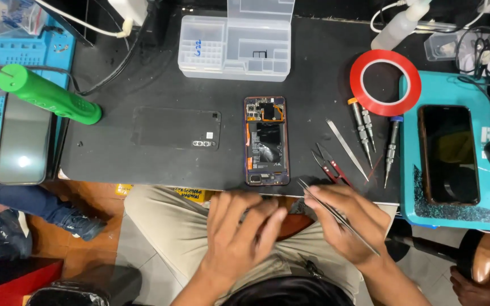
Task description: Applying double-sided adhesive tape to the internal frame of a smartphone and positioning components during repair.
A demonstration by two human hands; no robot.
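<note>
Opened phone [266,140] on black mat [114,164], back cover [176,128] beside it. Right hand [344,224] grips tweezers [336,215]; left hand [239,235] close by, below mat edge.

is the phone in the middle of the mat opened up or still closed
Opened: the phone lies with its inner parts showing, and its back cover is off beside it.

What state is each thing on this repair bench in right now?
Phone: back cover off, insides showing, lying flat.
Back cover: removed, lying beside the phone.
Second phone: screen dark, flat on the teal mat.
Parts box: lid open.
Tape roll: lying flat.
Snips: blades apart.
Right hand: gripping tweezers.
Left hand: fingers curled, contents hidden.
</note>
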